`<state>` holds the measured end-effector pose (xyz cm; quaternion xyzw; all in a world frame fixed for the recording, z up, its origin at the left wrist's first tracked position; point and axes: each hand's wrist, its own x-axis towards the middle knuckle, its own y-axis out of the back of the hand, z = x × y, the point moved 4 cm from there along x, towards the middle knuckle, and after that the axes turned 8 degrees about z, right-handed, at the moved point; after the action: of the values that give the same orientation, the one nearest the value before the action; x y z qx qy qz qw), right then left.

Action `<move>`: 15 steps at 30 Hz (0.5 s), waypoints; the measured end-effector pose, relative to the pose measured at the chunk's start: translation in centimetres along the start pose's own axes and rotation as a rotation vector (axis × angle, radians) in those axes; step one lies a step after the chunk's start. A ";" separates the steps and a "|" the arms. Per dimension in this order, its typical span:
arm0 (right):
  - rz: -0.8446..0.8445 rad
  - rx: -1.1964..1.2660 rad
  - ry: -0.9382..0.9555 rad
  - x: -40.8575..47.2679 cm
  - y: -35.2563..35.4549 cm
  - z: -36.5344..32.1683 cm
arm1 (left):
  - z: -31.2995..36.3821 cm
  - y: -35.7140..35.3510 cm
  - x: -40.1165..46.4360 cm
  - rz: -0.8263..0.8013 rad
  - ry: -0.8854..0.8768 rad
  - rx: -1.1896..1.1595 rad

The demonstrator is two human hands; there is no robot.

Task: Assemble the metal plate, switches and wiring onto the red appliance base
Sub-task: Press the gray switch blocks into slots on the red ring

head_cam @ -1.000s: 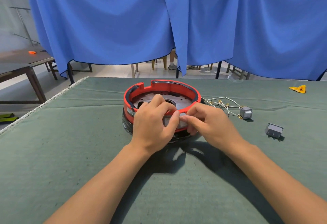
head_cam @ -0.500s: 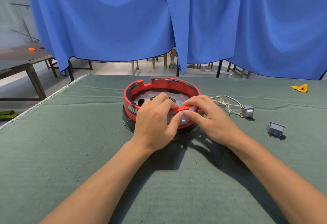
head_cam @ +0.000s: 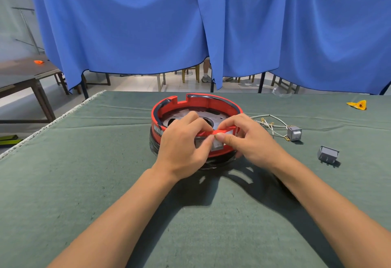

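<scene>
- The left hand [head_cam: 182, 145] curls over the near rim of the red appliance base [head_cam: 196, 107]: fingers hooked inside the wall, thumb pressing the outer face against a grey rocker switch [head_cam: 215, 144] set in the front wall. It is grasping the rim and switch together.
- The right hand [head_cam: 251, 141] mirrors it from the other side, thumb tip on the same switch and fingers curled over the rim just beside it, pinching the wall there.
- The base stands at the middle of the green table [head_cam: 84, 183], nearer the far edge than the near one. Inside it lies the metal plate [head_cam: 179, 117], apparently already seated.
- Judged from this, the step in hand is pressing a switch into its opening in the front wall; whether it is fully clicked in I cannot tell, since the thumbs cover it.
- Toward the right edge, a loose switch [head_cam: 328, 154] lies alone; farther back, a wired switch [head_cam: 294, 133] trails white wires [head_cam: 266, 119] toward the base.
- The next move likely calls for even thumb pressure until the switch sits flush, then fetching another switch from the right.
- A yellow scrap [head_cam: 357, 105] lies near the far right corner, before a blue curtain [head_cam: 190, 24].
</scene>
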<state>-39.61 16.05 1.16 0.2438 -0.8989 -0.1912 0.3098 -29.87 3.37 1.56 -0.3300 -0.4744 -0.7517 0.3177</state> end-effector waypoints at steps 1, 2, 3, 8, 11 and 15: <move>-0.047 0.035 -0.036 0.0 0.3 0.1 | -0.1 0.0 0.0 -0.037 -0.012 0.011; -0.090 0.064 -0.065 0.0 0.6 0.2 | -0.2 0.0 0.0 -0.070 -0.028 0.027; -0.120 0.077 -0.078 -0.1 0.7 0.3 | -0.2 0.0 0.0 -0.094 -0.044 0.044; -0.130 0.062 -0.069 -0.1 0.7 0.1 | -0.2 0.0 -0.1 -0.123 -0.107 0.103; -0.111 0.017 -0.056 -0.1 0.7 0.1 | -0.2 0.0 -0.1 -0.131 -0.116 0.106; -0.043 -0.070 -0.007 0.0 0.3 0.1 | 0.1 0.1 -0.2 -0.120 -0.124 0.103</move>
<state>-39.74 16.31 1.21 0.2513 -0.8872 -0.2299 0.3111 -29.67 3.50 1.52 -0.3303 -0.5502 -0.7220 0.2586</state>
